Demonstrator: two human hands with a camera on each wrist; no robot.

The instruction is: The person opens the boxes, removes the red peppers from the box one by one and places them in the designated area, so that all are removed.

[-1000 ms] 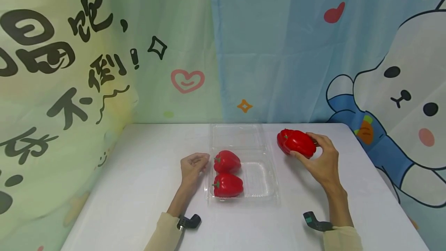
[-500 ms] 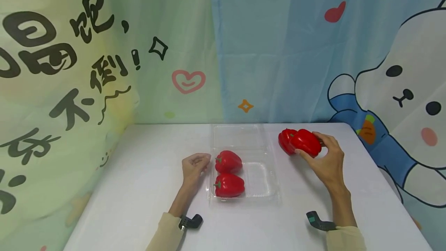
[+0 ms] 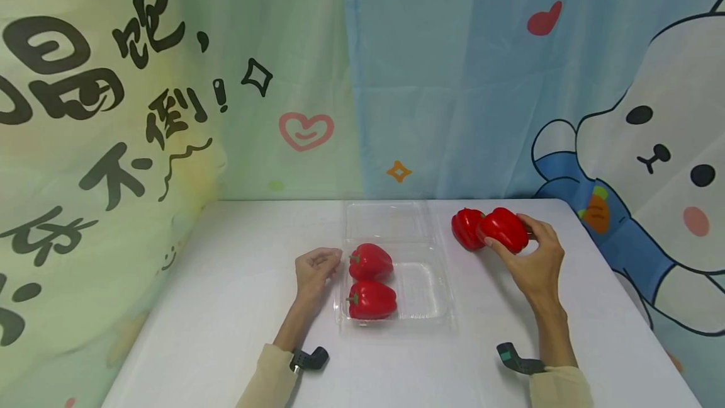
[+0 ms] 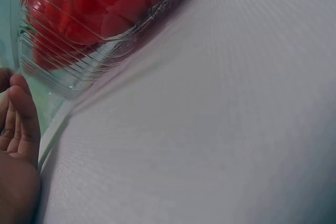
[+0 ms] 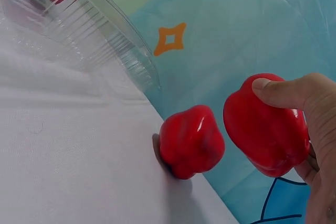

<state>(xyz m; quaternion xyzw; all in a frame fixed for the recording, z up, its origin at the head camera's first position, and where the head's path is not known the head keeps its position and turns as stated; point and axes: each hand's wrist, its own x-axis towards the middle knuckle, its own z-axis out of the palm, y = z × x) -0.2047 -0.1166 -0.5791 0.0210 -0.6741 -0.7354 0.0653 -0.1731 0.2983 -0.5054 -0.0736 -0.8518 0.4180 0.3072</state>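
Between thumb and fingers my right hand (image 3: 535, 263) grips a red bell pepper (image 3: 504, 230), raised off the table. A second red bell pepper (image 5: 191, 141) rests on the table just left of it, partly overlapped by the held one in the head view. My left hand (image 3: 313, 272) pinches the left rim of a clear plastic clamshell box (image 3: 421, 291), thumb and index fingertips together at the edge. Inside the box's left half, one red bell pepper (image 3: 370, 262) lies behind another red bell pepper (image 3: 372, 300), their green stems pointing left.
The box's clear lid (image 3: 387, 222) lies folded back toward the rear of the white table (image 3: 238, 269). Behind the table's back edge hangs a printed curtain (image 3: 419, 80). A dark wrist camera (image 3: 308, 359) is strapped on the left wrist, and another wrist camera (image 3: 518, 359) on the right.
My right hand has moved a little right with the held bell pepper, uncovering more of the bell pepper on the table. The left hand and the box look the same.
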